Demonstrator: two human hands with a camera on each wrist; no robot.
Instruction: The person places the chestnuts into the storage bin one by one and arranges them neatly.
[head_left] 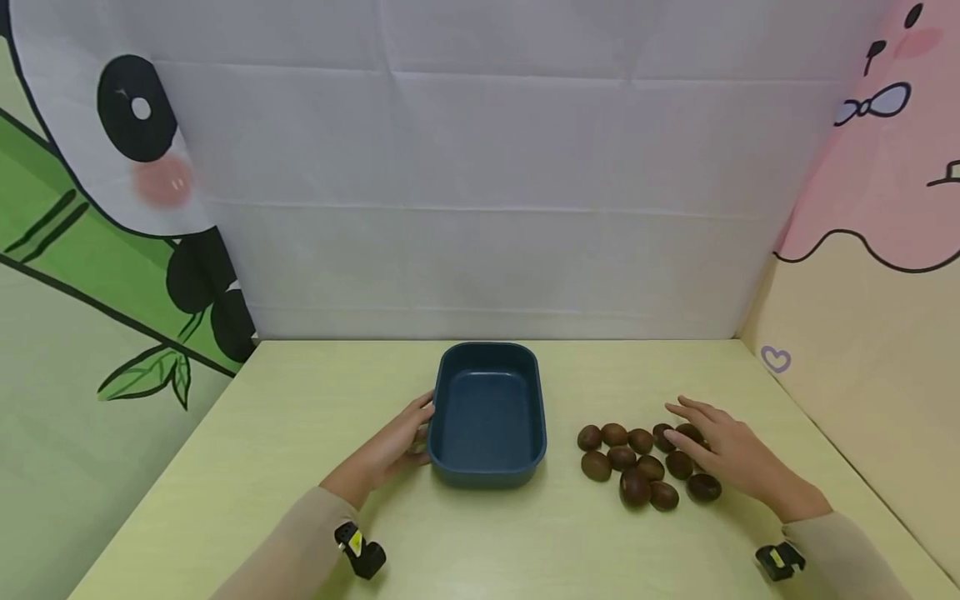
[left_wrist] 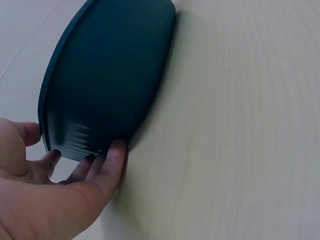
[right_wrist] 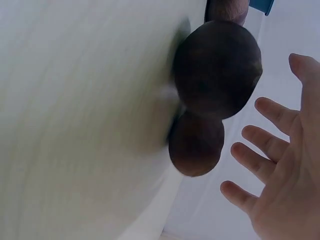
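Note:
A dark blue rectangular tub (head_left: pixel 489 425) stands upright on the table, and its inside is bare. My left hand (head_left: pixel 390 446) rests against the tub's left outer wall; the left wrist view shows its fingers (left_wrist: pixel 114 162) spread along that end, touching from outside. To the right lies a loose cluster of dark brown, smooth, egg-shaped pieces (head_left: pixel 635 487), fruits or nuts. My right hand (head_left: pixel 738 454) hovers over the cluster's right edge with fingers spread and nothing held. In the right wrist view its fingers stand apart from a dark round piece (right_wrist: pixel 217 70).
The pale yellow table (head_left: pixel 360 542) ends at a white cloth backdrop (head_left: pixel 510 167). Printed cartoon walls stand on the left (head_left: pixel 90 333) and right (head_left: pixel 862 350). Each sleeve carries a small black camera at the wrist.

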